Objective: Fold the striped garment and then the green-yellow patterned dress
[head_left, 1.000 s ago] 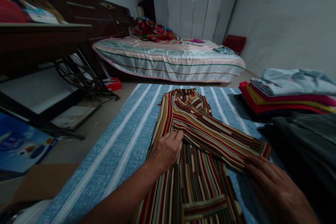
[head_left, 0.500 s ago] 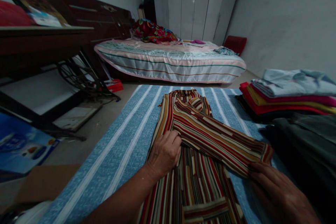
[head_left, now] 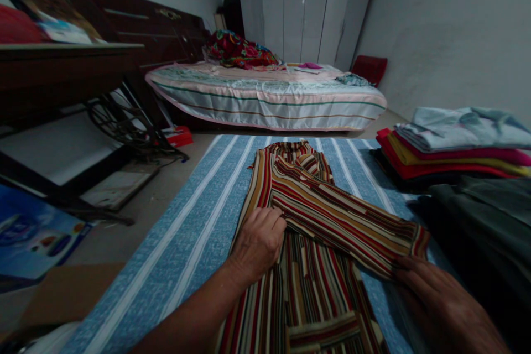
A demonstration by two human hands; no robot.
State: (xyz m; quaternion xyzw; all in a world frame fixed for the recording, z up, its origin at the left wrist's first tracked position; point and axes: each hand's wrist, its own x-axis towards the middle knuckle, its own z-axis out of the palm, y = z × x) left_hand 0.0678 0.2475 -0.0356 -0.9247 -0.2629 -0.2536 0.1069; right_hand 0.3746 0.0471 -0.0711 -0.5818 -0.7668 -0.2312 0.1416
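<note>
Blue cloth (head_left: 188, 227), striped shirt (head_left: 317, 271) unmoved

Shirt (head_left: 321, 207) left of clothes pile (head_left: 450, 156)

A striped garment (head_left: 309, 257) runs out of frame at the near edge, its end unseen. The left hand (head_left: 259, 240) hides the cloth beneath it; the right hand (head_left: 443, 298), its underside lost in shadow, covers part of the sleeve (head_left: 344, 213). Folded clothes (head_left: 452, 152) at right are cut off. At left, lettering on a cropped blue box (head_left: 31, 238) is too blurred to read.
</note>
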